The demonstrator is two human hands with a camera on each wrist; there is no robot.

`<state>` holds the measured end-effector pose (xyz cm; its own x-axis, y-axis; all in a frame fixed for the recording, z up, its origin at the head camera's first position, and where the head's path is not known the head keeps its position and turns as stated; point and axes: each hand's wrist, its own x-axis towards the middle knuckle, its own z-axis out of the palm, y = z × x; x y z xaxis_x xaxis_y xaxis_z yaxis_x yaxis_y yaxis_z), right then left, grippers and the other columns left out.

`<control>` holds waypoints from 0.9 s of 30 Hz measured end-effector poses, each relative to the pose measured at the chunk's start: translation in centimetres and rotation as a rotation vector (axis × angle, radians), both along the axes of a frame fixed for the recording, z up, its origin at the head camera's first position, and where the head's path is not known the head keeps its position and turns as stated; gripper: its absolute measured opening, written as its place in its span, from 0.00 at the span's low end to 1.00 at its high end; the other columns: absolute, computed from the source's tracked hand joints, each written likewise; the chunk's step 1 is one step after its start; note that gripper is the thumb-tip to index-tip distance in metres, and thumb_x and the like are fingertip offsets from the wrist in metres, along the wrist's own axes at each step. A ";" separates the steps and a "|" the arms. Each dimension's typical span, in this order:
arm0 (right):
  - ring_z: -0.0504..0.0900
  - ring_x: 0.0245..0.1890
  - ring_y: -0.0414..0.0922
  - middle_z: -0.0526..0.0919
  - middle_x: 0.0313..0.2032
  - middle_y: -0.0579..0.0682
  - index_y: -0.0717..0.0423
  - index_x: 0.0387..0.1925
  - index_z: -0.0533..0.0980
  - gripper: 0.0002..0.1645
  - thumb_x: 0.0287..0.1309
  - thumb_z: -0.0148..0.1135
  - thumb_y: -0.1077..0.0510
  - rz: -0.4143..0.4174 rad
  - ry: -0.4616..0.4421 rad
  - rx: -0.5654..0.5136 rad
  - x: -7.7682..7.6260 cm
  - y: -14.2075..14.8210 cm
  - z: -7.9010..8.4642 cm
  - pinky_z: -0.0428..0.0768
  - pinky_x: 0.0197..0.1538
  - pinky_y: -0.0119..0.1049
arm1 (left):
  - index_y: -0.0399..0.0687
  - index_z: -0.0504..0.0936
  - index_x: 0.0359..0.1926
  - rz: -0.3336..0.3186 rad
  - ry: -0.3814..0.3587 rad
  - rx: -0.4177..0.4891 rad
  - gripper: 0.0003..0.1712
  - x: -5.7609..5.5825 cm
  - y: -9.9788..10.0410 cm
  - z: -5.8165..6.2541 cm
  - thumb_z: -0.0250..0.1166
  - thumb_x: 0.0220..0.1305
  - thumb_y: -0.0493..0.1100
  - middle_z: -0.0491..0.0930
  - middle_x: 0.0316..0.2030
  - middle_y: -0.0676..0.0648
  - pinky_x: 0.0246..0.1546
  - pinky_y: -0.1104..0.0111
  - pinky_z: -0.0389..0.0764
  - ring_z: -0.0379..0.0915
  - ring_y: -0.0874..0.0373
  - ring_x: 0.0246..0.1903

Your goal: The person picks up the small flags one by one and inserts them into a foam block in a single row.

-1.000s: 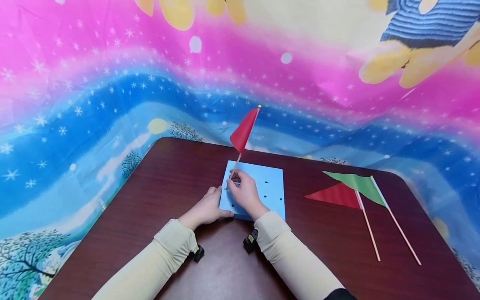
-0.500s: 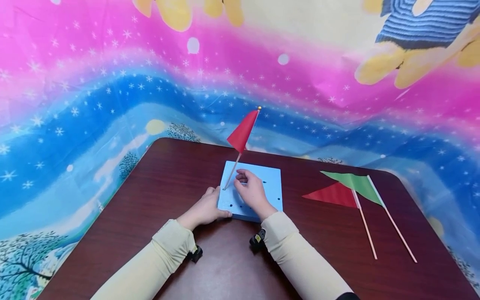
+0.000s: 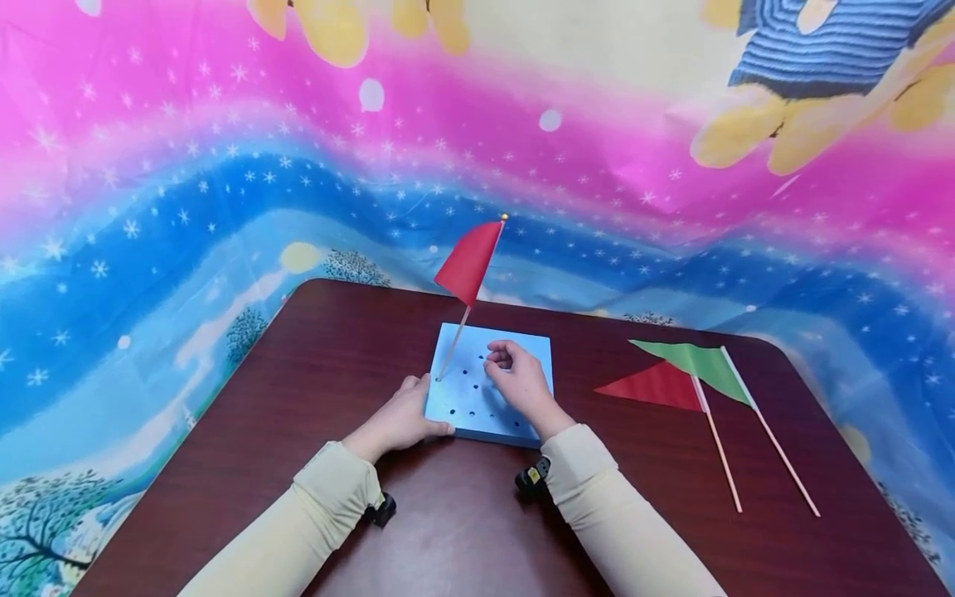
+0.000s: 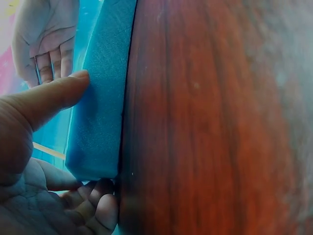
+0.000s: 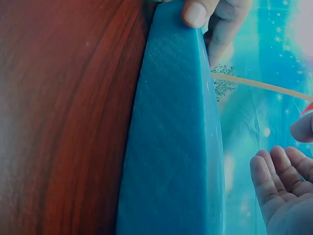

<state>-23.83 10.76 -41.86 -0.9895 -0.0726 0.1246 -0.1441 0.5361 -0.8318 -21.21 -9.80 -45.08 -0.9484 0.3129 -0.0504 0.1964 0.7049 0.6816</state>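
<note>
A blue foam block (image 3: 458,396) with several small holes lies flat on the table. From its left-edge hole rises a red flag (image 3: 472,264) on a thin wooden stick, leaning right and topped by a gold bead. My left hand (image 3: 401,416) grips the block's near left corner; in the left wrist view its thumb (image 4: 56,97) lies on the front side and its fingers curl by the left side. Over the block's right half hovers my right hand (image 3: 521,385), fingers loosely bent and holding nothing. The right wrist view shows its fingers (image 5: 281,171) apart from the stick (image 5: 264,85).
On the right of the brown table (image 3: 597,489) lie a second red flag (image 3: 656,387) and a green flag (image 3: 694,361), overlapping, with sticks toward the near side. A colourful printed cloth (image 3: 597,207) hangs behind the table.
My right hand has let go of the red flag's stick and moved right, away from it. The flag stands by itself in the block. My left hand keeps its grip.
</note>
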 end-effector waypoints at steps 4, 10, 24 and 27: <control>0.78 0.46 0.47 0.80 0.44 0.51 0.60 0.55 0.75 0.19 0.64 0.60 0.58 0.000 -0.012 0.019 0.0 0.6 -0.1 0.78 0.49 0.42 | 0.29 0.53 0.71 -0.001 0.009 0.008 0.60 0.1 0.0 0.0 0.76 0.48 0.54 0.61 0.61 0.33 0.59 0.58 0.67 0.63 0.47 0.60; 0.79 0.48 0.48 0.81 0.45 0.51 0.60 0.54 0.76 0.19 0.64 0.60 0.57 0.011 -0.026 0.096 -0.2 3.1 0.2 0.78 0.51 0.44 | 0.28 0.50 0.72 0.003 -0.014 -0.014 0.61 0.3 0.0 0.1 0.75 0.51 0.55 0.58 0.65 0.32 0.61 0.55 0.65 0.59 0.45 0.64; 0.77 0.50 0.53 0.80 0.49 0.57 0.62 0.57 0.73 0.21 0.66 0.57 0.55 -0.032 -0.047 0.190 0.1 9.1 1.3 0.77 0.52 0.48 | 0.28 0.48 0.72 0.001 -0.028 -0.029 0.61 0.3 -0.1 0.1 0.73 0.52 0.56 0.56 0.66 0.33 0.62 0.54 0.64 0.56 0.45 0.66; 0.76 0.50 0.53 0.79 0.49 0.57 0.61 0.56 0.73 0.21 0.66 0.57 0.54 -0.041 -0.046 0.206 0.2 9.9 1.4 0.76 0.52 0.48 | 0.28 0.48 0.72 0.003 -0.030 -0.028 0.61 0.3 0.0 0.1 0.73 0.52 0.56 0.56 0.66 0.33 0.62 0.54 0.64 0.56 0.45 0.66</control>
<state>-23.67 20.67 -40.45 -0.9965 -0.0518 0.0661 -0.0835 0.6997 -0.7095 -20.92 -9.84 -45.03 -0.9473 0.3082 -0.0873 0.1742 0.7242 0.6672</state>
